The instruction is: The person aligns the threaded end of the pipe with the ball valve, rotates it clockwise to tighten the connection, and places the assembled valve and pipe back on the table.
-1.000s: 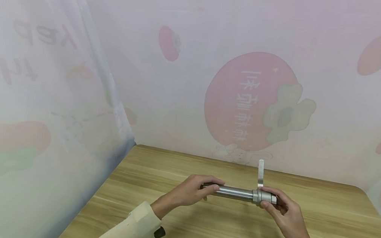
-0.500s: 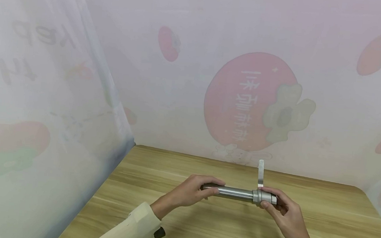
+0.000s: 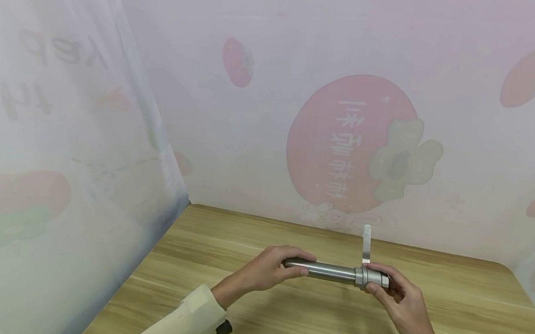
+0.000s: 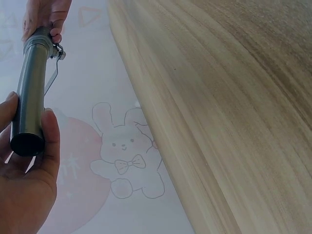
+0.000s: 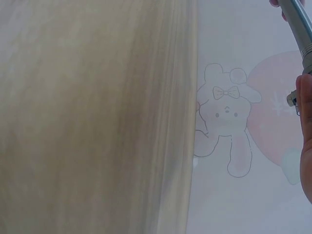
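A straight steel pipe (image 3: 332,271) is joined at its right end to a ball valve (image 3: 371,277). The valve's flat lever handle (image 3: 367,243) points away from me toward the back. My left hand (image 3: 272,268) grips the pipe's free end between thumb and fingers; in the left wrist view that round end (image 4: 28,144) looks dark. My right hand (image 3: 403,302) holds the valve body, thumb in front and fingers behind. In the right wrist view only part of the right hand (image 5: 306,131) and the pipe (image 5: 296,22) shows, at the right edge. Pipe and valve lie level above the table.
The wood-grain table (image 3: 320,325) runs back to a pale curtain (image 3: 259,150) printed with strawberries. Another curtain (image 3: 60,138) hangs along the left side. A small black piece (image 3: 223,328) sits by the left cuff (image 3: 203,304).
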`<state>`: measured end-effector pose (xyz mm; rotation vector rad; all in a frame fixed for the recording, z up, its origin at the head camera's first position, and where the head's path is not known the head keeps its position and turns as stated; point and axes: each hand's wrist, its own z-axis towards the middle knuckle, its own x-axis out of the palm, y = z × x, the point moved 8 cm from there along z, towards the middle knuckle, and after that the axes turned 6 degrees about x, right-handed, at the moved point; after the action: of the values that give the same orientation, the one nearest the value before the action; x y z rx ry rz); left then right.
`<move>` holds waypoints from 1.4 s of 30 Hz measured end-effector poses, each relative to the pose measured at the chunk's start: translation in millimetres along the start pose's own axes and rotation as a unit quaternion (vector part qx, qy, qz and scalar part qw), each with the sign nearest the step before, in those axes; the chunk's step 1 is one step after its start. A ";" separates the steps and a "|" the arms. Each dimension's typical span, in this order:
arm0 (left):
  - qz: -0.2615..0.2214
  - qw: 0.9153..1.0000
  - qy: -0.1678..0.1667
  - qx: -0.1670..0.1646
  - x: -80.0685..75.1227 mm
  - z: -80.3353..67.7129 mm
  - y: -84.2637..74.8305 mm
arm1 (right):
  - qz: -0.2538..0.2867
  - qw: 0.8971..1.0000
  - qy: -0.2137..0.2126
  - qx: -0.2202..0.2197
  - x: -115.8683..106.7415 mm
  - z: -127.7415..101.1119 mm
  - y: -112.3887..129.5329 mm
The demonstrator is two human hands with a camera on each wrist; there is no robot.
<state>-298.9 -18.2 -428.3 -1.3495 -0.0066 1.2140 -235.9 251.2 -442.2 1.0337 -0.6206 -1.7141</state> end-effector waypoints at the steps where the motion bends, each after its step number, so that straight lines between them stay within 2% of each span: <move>1: 0.001 1.000 -0.001 0.001 -0.1 0.0 -0.2 | -0.001 1.000 0.000 0.002 0.0 0.0 -0.5; 22: 0.029 0.999 -0.006 0.018 -1.6 0.7 -3.0 | 0.001 1.000 -0.004 -0.005 -0.3 -0.7 2.8; 35: 0.042 0.999 -0.003 -0.002 -2.7 -0.5 0.2 | 0.012 1.000 -0.001 -0.002 0.3 -0.7 3.6; 42: 0.045 0.999 -0.001 0.001 -1.9 -0.8 1.0 | 0.015 1.000 -0.001 -0.008 0.3 -0.6 4.4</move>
<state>-299.9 -20.3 -428.1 -1.3584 0.0534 1.2906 -233.3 249.3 -439.2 1.0070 -0.6211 -1.6921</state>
